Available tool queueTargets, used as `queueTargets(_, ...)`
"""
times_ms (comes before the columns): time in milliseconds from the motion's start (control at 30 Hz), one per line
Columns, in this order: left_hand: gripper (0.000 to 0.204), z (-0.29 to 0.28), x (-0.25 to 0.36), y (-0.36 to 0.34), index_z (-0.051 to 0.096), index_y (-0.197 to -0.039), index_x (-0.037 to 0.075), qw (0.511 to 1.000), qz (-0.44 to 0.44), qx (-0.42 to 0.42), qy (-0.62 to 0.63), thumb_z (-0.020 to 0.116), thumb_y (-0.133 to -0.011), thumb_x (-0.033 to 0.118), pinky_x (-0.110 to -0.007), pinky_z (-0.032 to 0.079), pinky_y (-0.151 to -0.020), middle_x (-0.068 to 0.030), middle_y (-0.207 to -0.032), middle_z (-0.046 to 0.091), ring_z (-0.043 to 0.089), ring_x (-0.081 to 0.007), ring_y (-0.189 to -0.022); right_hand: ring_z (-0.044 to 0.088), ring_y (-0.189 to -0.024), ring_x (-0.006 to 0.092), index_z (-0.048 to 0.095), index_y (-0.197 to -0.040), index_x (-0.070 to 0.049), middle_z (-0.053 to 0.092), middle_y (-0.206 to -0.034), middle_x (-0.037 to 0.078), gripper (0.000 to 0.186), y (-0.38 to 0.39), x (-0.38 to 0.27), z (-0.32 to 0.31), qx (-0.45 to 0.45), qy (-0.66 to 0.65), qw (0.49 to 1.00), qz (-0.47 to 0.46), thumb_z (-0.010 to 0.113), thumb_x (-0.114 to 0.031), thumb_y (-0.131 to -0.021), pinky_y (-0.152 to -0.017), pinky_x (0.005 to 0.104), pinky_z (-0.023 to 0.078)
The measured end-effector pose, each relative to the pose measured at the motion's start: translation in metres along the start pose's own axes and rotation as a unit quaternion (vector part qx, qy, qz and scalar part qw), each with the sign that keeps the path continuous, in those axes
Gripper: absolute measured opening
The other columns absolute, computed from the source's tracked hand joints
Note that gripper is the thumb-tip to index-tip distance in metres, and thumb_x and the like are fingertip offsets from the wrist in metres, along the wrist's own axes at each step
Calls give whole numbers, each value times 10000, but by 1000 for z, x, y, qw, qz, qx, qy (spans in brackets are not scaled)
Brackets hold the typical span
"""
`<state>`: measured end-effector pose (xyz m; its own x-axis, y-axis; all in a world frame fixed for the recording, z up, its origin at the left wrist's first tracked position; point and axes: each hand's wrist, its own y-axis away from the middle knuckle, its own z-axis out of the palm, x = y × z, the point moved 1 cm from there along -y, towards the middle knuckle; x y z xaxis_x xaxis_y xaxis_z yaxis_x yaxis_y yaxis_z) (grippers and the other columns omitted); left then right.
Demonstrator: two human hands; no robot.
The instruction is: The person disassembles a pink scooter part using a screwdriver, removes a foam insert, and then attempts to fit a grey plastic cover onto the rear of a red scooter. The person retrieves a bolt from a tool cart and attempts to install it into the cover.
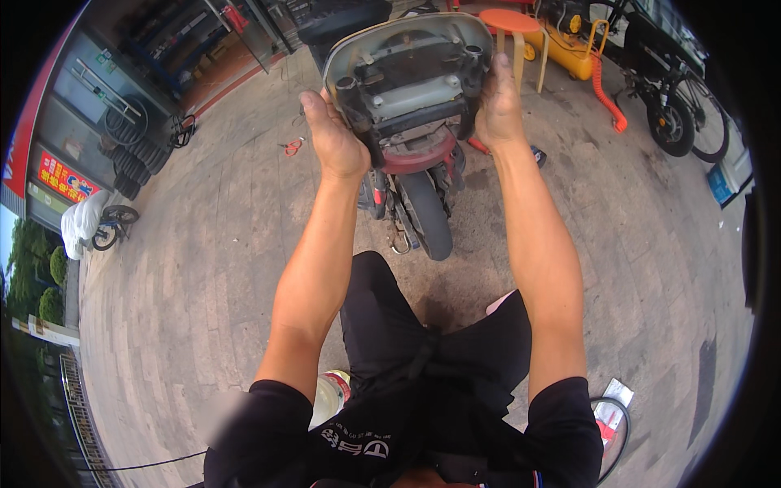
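A scooter seat (407,69) is held raised, underside toward the camera, directly above the rear of a scooter (419,175). The underside shows a pale moulded shell with grey ribs, bosses and a dark crossbar along the lower edge.

The left hand (332,138) is clamped on the seat's lower left edge, thumb up along the rim. The right hand (498,102) is closed around the seat's right edge, fingers wrapped behind it.

Handling, judged: the shell looks stiff and moderately heavy, bulky rather than fragile. The padded face, turned away, is probably smooth and could slip, whereas the bare rim and ribs give a firm hold. A grip at two opposite edges, as seen here, appears soundest; the bosses and crossbar look hard-edged against fingers.

Below the seat, the scooter's red tail panel and black rear tyre (427,215) are seen. Left of the seat, a red-handled tool (293,147) lies on the paved ground (203,268). Right of and beyond the seat stand an orange stool (511,24) and a yellow compressor (569,50) with a coiled orange hose. Farther right, a bicycle (675,106) is parked. Far left of the seat, stacked tyres (138,150) stand before a shopfront.
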<state>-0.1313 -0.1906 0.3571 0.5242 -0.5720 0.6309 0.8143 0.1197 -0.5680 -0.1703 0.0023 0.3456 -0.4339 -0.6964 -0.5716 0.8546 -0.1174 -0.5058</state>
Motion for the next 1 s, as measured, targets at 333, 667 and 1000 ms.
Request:
queueTargets(333,652,4,1,0,547,-1206,12,1000,17,-8,-3,383,-946,587,-337,416,-971,-76,-1176,602,550,-187,-1090,542,-1052,145,505,-1242,-8,576,-1162,78,449,-5,-1,-2,0,13,1000,5,430,-375,-994,-953,286,408)
queueTargets(667,527,13,28,-15,532,-1208,-30,993,-12,-104,-57,715,-823,281,-300,484,-881,-98,-1089,632,608,-165,-969,512,-1090,196,537,-1249,-100,579,-1180,60,534,-22,-65,38,-105,420,856,-283,734,-235,-772,-936,326,396)
queueTargets(1000,351,22,37,-17,592,-1127,-8,977,-49,-70,-193,707,-797,24,-247,490,-793,-42,-991,658,602,-94,-878,621,-968,302,660,-1086,-96,666,-999,145,398,-42,-114,108,-311,751,582,-9,740,-136,-699,-859,395,475)
